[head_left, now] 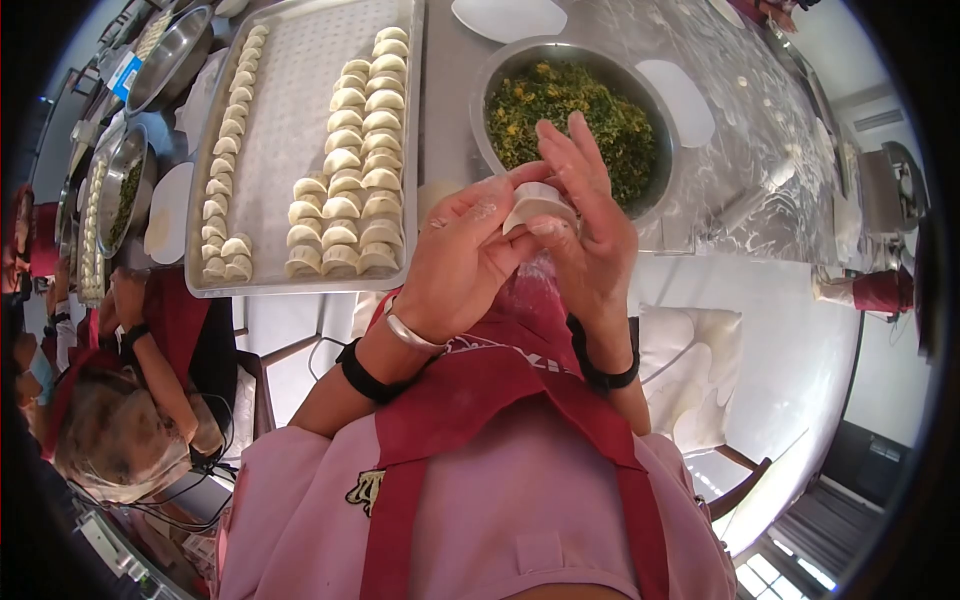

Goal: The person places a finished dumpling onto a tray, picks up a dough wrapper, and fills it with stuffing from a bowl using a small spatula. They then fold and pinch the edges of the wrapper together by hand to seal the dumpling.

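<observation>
Between my two hands is a pale dumpling (pixel 538 205), its curved edge pressed together. My left hand (pixel 470 240) pinches its left end with thumb and fingertips. On the other end, the thumb of my right hand (pixel 588 205) presses against the dough while its other fingers point upward. Flour dusts both hands. Just beyond them stands a metal bowl (pixel 484 130) of chopped green and yellow filling (pixel 570 115). To the left, a metal tray (pixel 270 120) carries rows of folded dumplings (pixel 342 160), several in each row.
White plastic scrapers or plates (pixel 678 100) lie beside the bowl, another (pixel 510 16) behind it. Flour streaks the metal table (pixel 760 130) at right. At far left, a co-worker's arm (pixel 160 370) is near another filling bowl (pixel 130 190). A cushioned chair (pixel 690 370) stands at lower right.
</observation>
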`<state>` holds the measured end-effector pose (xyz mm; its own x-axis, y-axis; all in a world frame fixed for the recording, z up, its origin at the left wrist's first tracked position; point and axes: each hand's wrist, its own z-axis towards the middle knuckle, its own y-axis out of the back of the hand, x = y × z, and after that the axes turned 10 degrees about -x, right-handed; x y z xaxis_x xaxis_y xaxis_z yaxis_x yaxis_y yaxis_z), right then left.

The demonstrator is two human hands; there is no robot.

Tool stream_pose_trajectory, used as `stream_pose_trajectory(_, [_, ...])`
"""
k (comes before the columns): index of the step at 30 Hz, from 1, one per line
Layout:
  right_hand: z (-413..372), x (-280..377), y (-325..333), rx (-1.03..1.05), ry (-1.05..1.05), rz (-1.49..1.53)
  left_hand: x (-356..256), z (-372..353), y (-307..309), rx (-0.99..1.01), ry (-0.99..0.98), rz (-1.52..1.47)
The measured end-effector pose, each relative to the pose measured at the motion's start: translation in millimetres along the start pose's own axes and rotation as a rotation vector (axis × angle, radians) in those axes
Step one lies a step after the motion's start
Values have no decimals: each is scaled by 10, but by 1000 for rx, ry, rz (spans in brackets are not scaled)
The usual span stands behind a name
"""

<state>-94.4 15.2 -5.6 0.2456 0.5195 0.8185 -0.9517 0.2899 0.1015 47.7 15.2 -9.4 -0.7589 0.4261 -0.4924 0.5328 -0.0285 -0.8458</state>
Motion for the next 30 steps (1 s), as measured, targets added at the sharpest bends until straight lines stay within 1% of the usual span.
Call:
stream_pose_trajectory(1, [-8,0,-6,-15,1,7,6,-2,-7,-4,-5,-1])
stream_pose_trajectory(3, [-34,-102,62,27,41,9,41,-8,-42,-11,-11,-3])
stream_pose_trajectory(6, [-9,-143,128,112,111,-83,102,-33,-52,-2,-1,-18])
stream_pose_trajectory(9, [34,-68,108,101,75,-123,107,-28,-12,-3,30,-14])
stream_pose_trajectory(11, [47,45,48,10,13,-93,82,-10,5,21,37,-22])
stream_pose_trajectory(13, [33,17,42,-19,23,-75,67,-4,0,39,22,-30])
stream_pose_trajectory(15, [-9,-145,116,7,101,-76,73,-12,-44,55,-10,-39])
stream_pose_trajectory(18, [15,-173,163,86,124,-160,143,-15,1,51,2,-13])
stream_pose_trajectory(21, [32,-6,82,-19,19,-118,125,-3,3,31,4,-24])
stream_pose_trajectory(23, [-24,45,77,-108,-173,82,106,1,-12,47,0,-55])
stream_pose_trajectory(25, [-47,43,55,-175,-245,199,106,0,-11,60,3,-79])
stream_pose_trajectory(27, [-76,-14,29,-229,-195,229,124,3,8,60,19,-85])
stream_pose_trajectory(30, [-83,-98,71,-213,-91,149,129,-14,9,90,21,-80])
